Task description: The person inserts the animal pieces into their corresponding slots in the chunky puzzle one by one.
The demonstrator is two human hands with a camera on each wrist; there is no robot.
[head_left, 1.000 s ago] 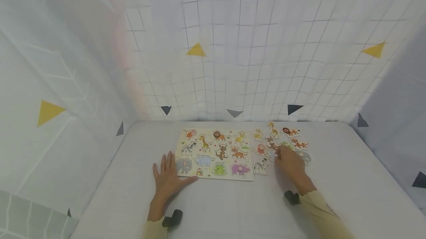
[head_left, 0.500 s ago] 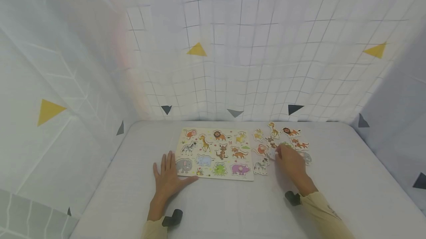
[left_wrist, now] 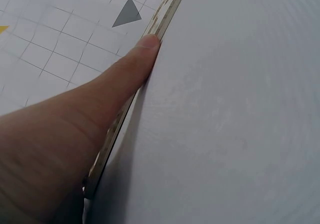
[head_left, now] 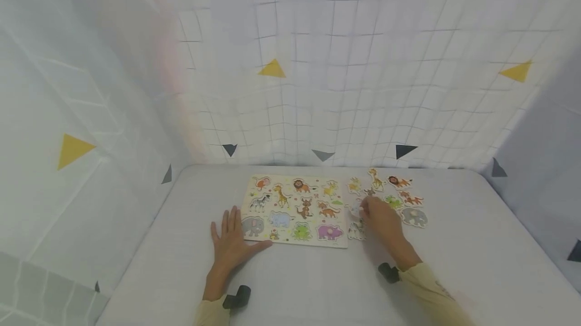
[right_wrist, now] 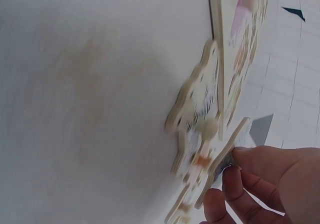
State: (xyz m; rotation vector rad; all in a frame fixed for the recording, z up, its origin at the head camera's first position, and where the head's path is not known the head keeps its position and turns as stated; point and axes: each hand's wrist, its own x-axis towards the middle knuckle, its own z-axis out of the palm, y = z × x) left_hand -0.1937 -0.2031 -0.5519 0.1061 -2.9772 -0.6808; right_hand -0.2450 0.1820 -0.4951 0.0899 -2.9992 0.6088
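A wooden animal puzzle board (head_left: pixel 290 237) lies flat on the table. My left hand (head_left: pixel 232 248) rests at its lower left corner, fingers spread; in the left wrist view the thumb (left_wrist: pixel 127 66) lies along the board's edge. My right hand (head_left: pixel 386 222) pinches a pale blue animal puzzle piece (head_left: pixel 355 208), whose picture is mostly hidden. Seen from the right wrist, that piece (right_wrist: pixel 222 161) is tilted and raised between thumb and fingers. Just below it sits the zebra piece (head_left: pixel 356 231), close to the board's right edge. A purple knobbed piece (head_left: pixel 330 232) sits in the board.
Loose pieces lie to the board's right: a giraffe (head_left: pixel 375 179), a lion (head_left: pixel 399 181), a tiger (head_left: pixel 410 198), a frog (head_left: pixel 393 202), a grey elephant (head_left: pixel 414 217) and a yellow animal (head_left: pixel 354 185). A white gridded curtain (head_left: pixel 308 114) hangs behind the table.
My right hand has lifted the pale blue piece and carried it left toward the board, uncovering the frog and elephant pieces. My left hand stays in place.
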